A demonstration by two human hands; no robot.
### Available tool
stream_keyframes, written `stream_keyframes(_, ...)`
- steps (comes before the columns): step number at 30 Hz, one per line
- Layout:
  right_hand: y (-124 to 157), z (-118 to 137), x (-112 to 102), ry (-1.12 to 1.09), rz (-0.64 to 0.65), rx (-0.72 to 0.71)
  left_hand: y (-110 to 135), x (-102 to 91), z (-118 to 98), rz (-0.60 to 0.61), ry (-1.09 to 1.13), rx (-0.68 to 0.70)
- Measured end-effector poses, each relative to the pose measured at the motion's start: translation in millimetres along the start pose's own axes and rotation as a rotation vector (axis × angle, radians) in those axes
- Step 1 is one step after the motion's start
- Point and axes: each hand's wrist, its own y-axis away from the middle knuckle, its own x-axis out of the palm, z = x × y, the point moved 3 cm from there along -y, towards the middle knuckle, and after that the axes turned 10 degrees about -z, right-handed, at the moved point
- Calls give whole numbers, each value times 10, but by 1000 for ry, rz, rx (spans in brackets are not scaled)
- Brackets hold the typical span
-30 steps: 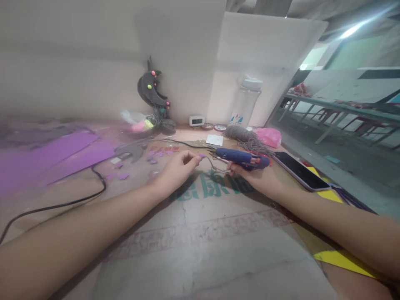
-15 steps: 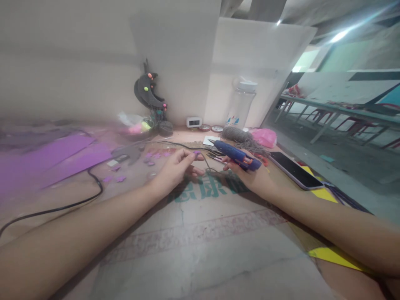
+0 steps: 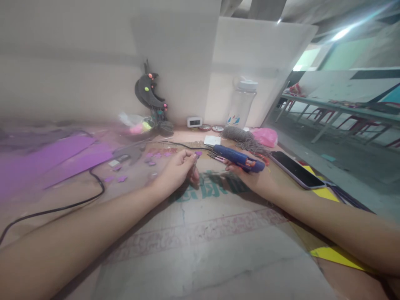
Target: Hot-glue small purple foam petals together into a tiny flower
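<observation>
My right hand (image 3: 250, 175) is closed around a blue glue gun (image 3: 237, 157) whose nozzle points left toward my other hand. My left hand (image 3: 179, 171) pinches a small purple foam piece (image 3: 197, 153) at its fingertips, a short way from the nozzle. Both hands hover just above a cardboard sheet with green print (image 3: 212, 216) that covers the desk. A few more small purple foam bits (image 3: 120, 178) lie to the left of my left hand.
Large purple foam sheets (image 3: 46, 160) and a black cable (image 3: 93, 187) lie at the left. A phone (image 3: 295, 168), yellow paper (image 3: 331, 254), grey yarn (image 3: 242, 136), a pink bag (image 3: 265, 136), a clear bottle (image 3: 242, 104), a small clock (image 3: 194, 121) and a dark crescent-shaped ornament (image 3: 148, 93) stand behind.
The glue gun's nozzle tipped up and then came back down toward level. My left hand turned and drew its fingers in, still pinching the purple piece.
</observation>
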Motion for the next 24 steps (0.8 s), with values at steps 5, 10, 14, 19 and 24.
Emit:
stream_keyframes(5,-13,218,-91,108,84,-62,-13,-32,-4,-76,-97,36)
stream_keyframes(10,-31,314,-108,261,109,-117,-13,-41,3,-82,-112,61)
stream_keyframes(14,-14,225,-66,250,56,-172,1,-38,4,-71,-139,69)
stream_keyframes(19,12,78,2,195,61,-178,1,-29,-18,-56,-160,84)
stream_keyframes(24,26,-41,48,124,71,-159,-9,-25,-15,-52,-162,96)
